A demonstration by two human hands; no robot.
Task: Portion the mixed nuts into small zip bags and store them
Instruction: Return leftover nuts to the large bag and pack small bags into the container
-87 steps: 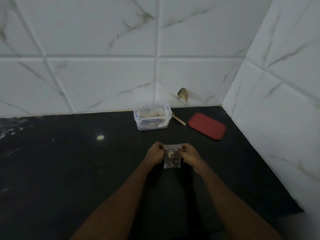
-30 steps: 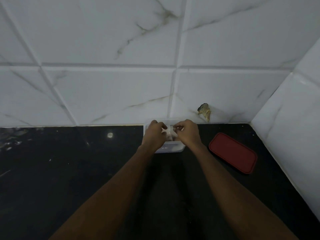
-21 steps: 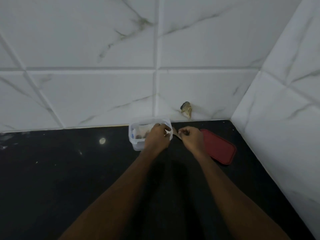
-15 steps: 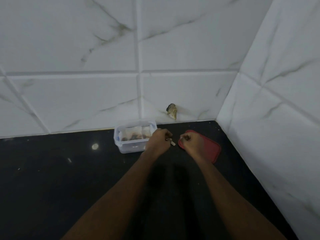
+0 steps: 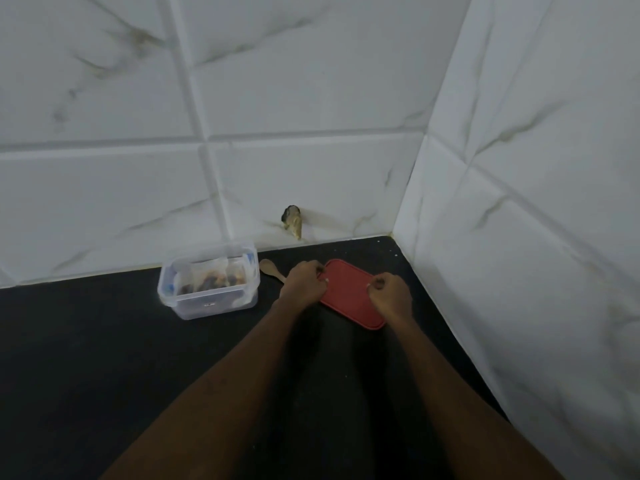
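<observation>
Left hand (image 5: pixel 304 284) and right hand (image 5: pixel 391 294) each pinch an opposite edge of the red lid (image 5: pixel 349 296); the clear tub (image 5: pixel 207 304) holding bagged nuts (image 5: pixel 211 279) stands just left of the left hand

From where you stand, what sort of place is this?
Probably a kitchen corner: dark countertop against white marble-look wall tiles, with a clear plastic container, red lid and wooden spoon.
</observation>
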